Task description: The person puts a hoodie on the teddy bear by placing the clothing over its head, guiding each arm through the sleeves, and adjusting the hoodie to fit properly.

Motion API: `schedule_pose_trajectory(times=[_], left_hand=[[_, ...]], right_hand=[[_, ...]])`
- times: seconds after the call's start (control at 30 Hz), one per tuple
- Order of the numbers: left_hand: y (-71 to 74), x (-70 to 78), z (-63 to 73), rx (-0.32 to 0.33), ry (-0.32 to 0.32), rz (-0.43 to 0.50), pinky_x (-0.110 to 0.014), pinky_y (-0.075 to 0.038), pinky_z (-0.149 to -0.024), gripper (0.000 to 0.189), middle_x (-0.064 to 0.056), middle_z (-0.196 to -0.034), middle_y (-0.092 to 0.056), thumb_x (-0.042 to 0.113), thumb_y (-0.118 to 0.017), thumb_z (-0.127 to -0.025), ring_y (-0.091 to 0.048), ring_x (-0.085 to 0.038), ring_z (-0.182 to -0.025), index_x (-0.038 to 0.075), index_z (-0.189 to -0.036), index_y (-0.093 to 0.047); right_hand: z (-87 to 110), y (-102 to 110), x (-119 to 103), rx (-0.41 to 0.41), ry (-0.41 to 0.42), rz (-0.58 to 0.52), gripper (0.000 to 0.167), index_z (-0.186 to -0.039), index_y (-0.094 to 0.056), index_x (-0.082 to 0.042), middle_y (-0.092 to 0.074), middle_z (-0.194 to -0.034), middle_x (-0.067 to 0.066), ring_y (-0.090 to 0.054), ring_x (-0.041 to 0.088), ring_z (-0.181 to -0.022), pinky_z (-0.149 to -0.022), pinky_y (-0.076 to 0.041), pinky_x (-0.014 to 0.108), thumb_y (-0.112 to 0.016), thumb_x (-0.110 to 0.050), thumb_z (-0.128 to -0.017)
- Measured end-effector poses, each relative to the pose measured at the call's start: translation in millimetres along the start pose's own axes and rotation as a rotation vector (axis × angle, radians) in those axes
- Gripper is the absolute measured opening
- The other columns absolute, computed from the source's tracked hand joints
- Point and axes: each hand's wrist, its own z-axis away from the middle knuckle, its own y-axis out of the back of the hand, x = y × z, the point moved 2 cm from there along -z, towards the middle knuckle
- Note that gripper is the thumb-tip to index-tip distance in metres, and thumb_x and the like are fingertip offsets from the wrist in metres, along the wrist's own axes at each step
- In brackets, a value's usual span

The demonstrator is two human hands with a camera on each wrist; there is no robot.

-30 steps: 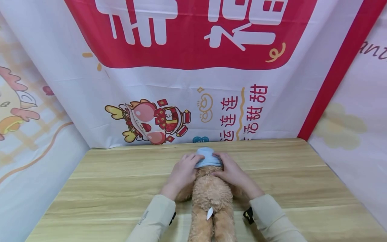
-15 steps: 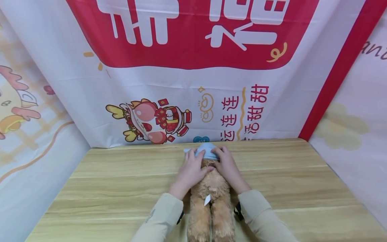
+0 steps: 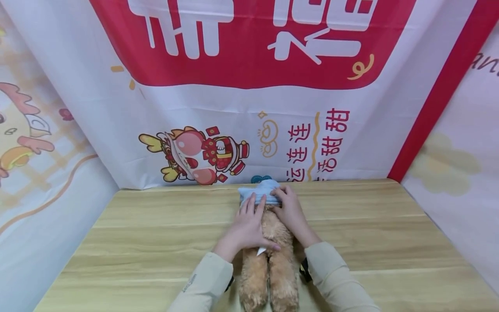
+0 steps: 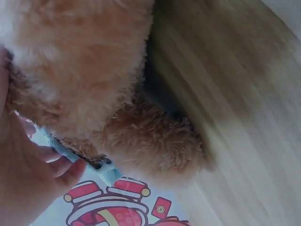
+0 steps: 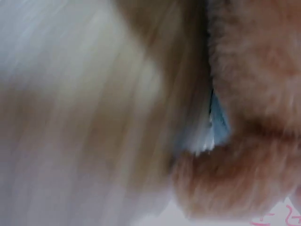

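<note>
A brown plush toy (image 3: 276,227) lies on its front, its head toward the back wall and its legs toward me. On its head is a light blue knitted hat (image 3: 269,187) with a small point sticking out to the left. My left hand (image 3: 247,229) lies along the toy's left side, its straight fingers touching the hat's lower edge and the thumb stretched across the back. Opposite it, my right hand (image 3: 291,212) pinches the hat's right edge, thumb near the neck. Furry limbs fill both wrist views, with a bit of blue cloth (image 5: 220,120) beyond them in the right one.
The wood-grain table (image 3: 156,251) ends against a printed white and red cloth backdrop (image 3: 241,99). More patterned cloth hangs at the left and right sides. A small white tag (image 3: 261,251) sticks out between the toy's legs.
The toy and hat have slid toward the back wall, bringing more of the legs into view. The left hand's fingers have straightened and its thumb has shifted down the back. The hat's left point has appeared.
</note>
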Motion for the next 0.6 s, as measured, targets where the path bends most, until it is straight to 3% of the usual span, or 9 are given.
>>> schedule_pose_trajectory(times=[0.13, 0.23, 0.33, 0.6], left_hand=[[-2.6, -2.6, -1.7, 0.097, -0.021, -0.055, -0.051, -0.032, -0.112, 0.136, -0.021, -0.152, -0.029, 0.077, -0.073, -0.053, -0.032, -0.036, -0.139, 0.005, -0.153, -0.014], [-5.8, -1.6, -2.5, 0.144, -0.017, -0.080, -0.049, -0.036, -0.109, 0.135, -0.019, -0.145, -0.039, 0.078, -0.073, -0.051, -0.039, -0.033, -0.133, 0.003, -0.151, -0.021], [-8.7, -1.3, -2.0, 0.162, 0.001, -0.089, -0.047, -0.037, -0.107, 0.133, -0.017, -0.142, -0.044, 0.079, -0.072, -0.051, -0.043, -0.031, -0.129, 0.003, -0.149, -0.025], [-11.5, 1.5, -1.0, 0.227, -0.005, -0.164, -0.041, -0.041, -0.099, 0.119, -0.013, -0.125, -0.055, 0.082, -0.069, -0.052, -0.051, -0.026, -0.116, 0.006, -0.138, -0.041]], right_hand=[[4.9, 4.7, 10.8, -0.112, -0.079, -0.058, 0.053, -0.126, -0.054, 0.001, -0.047, -0.129, 0.025, -0.051, 0.041, -0.118, -0.101, -0.044, 0.052, -0.075, -0.004, -0.078], [8.0, 11.2, 17.6, -0.182, -0.089, -0.065, 0.057, -0.131, -0.050, 0.004, -0.049, -0.129, 0.026, -0.051, 0.040, -0.120, -0.103, -0.043, 0.051, -0.073, -0.002, -0.079], [9.6, 15.1, 18.3, -0.205, -0.055, -0.050, 0.052, -0.126, -0.054, 0.004, -0.054, -0.124, 0.024, -0.053, 0.039, -0.117, -0.101, -0.045, 0.050, -0.070, 0.005, -0.077], [13.2, 14.9, 12.6, -0.137, -0.008, -0.003, 0.035, -0.099, -0.062, 0.000, -0.056, -0.108, 0.017, -0.057, 0.034, -0.106, -0.091, -0.051, 0.047, -0.069, 0.014, -0.068]])
